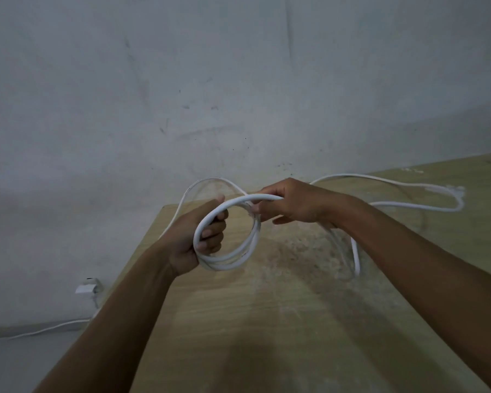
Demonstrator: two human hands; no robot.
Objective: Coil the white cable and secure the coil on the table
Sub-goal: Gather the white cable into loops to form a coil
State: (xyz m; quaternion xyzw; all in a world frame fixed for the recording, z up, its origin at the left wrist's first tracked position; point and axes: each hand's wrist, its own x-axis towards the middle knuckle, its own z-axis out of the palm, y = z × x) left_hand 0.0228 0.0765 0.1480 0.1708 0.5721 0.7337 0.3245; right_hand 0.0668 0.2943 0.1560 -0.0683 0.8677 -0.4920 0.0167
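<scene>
A: While the coil [230, 236] is held above the surface [267, 321], how is it gripped?
B: It is clasped by the left hand [193, 239]; its top is pinched by the right hand [292, 202].
A: And the white cable [394, 182]?
B: One cable, trailed far right; several loops, blurred.

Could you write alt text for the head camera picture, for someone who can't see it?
Two bare hands hold a partly wound coil of white cable above a wooden table: the left hand grips the loops, the right hand holds the top strand. Loose cable trails right.
</scene>
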